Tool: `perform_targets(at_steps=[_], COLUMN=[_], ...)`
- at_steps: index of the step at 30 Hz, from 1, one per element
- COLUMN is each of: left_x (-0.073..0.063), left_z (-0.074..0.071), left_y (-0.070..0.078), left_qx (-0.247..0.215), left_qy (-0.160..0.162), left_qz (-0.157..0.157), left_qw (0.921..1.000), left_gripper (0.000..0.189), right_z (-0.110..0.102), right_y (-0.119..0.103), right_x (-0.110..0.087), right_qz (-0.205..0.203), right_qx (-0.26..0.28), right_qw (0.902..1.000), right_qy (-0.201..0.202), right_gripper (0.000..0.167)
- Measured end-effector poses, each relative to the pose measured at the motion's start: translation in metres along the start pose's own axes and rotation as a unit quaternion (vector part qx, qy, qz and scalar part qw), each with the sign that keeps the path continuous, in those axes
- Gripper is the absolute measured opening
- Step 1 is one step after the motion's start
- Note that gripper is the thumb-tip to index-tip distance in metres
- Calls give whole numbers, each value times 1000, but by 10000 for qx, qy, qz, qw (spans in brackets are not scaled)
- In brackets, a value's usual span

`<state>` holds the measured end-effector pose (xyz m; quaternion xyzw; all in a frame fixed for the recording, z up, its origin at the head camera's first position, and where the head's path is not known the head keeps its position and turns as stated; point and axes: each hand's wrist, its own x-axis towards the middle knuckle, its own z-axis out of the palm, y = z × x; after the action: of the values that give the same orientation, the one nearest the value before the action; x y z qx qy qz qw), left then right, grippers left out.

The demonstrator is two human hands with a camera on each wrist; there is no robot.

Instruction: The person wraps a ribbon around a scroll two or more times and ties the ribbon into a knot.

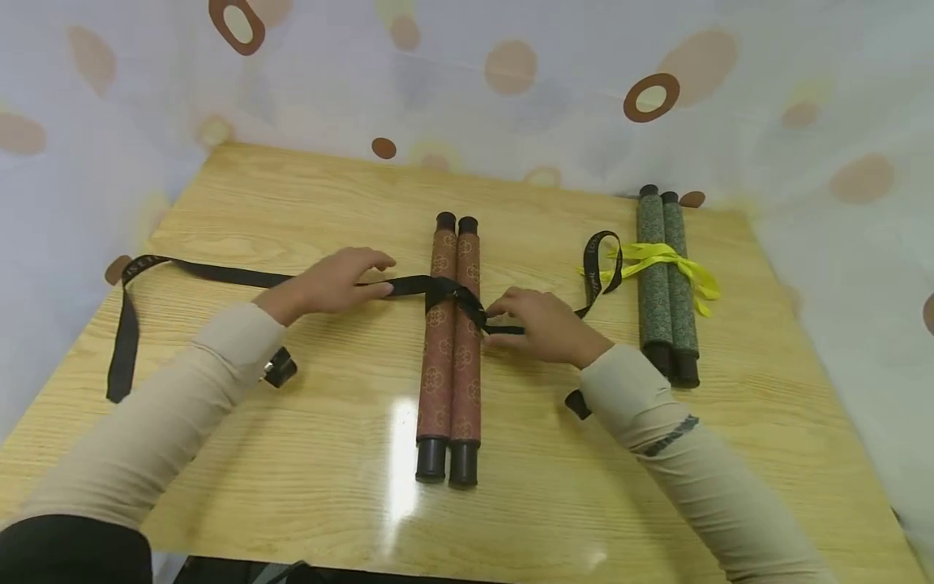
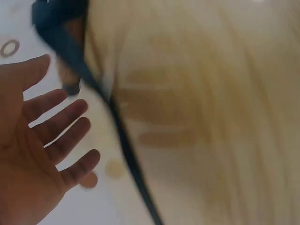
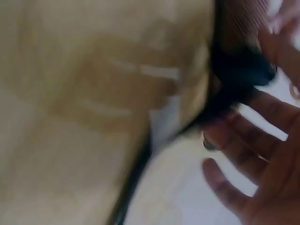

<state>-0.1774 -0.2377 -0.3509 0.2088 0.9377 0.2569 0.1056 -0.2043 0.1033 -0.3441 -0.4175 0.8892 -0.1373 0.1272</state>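
Two reddish-brown patterned scrolls (image 1: 435, 365) with dark end knobs lie side by side on the wooden table. A black ribbon (image 1: 219, 273) with pale lettering crosses over them and is looped at their middle. My left hand (image 1: 332, 280) hovers left of the scrolls over the ribbon's long end; its fingers are spread apart in the left wrist view. To the right of the loop is my right hand (image 1: 540, 324), thumb and fingers parted around the ribbon's short end. Fingertips (image 3: 220, 133) come right up to the dark ribbon in the blurred right wrist view.
Two grey-green scrolls (image 1: 654, 276), tied with a yellow ribbon (image 1: 704, 280), lie on the right of the table (image 1: 328, 487). A spotted white cloth (image 1: 452, 97) hangs behind. Small black pieces show beneath both forearms.
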Motion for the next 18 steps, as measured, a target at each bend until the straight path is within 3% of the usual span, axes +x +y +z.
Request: perform_targets(at_steps=[3, 7, 10, 13, 16, 18], left_x=[17, 20, 12, -2, -14, -18], left_z=[18, 16, 12, 13, 16, 15], left_y=[3, 1, -6, -15, -20, -20], left_qx=[-204, -330, -514, -1000, -1726, -2286], left_qy=[146, 200, 143, -47, -189, -115], left_qz=[120, 35, -161, -378, -567, -627], left_qw=[9996, 9992, 9984, 9943, 9832, 9714], left_gripper=[31, 14, 15, 15, 16, 17], right_z=[12, 4, -2, 0, 5, 8], right_y=[-1, 12, 25, 39, 50, 53], right_x=[2, -6, -17, -28, -35, -36], right_qz=[-182, -60, 187, 402, 454, 422], right_qx=[-311, -45, 278, 696, 1036, 1042], right_qw=[9981, 9971, 9968, 9946, 9914, 9908], right_qy=[506, 758, 726, 657, 663, 756], right_gripper=[20, 14, 16, 16, 16, 15])
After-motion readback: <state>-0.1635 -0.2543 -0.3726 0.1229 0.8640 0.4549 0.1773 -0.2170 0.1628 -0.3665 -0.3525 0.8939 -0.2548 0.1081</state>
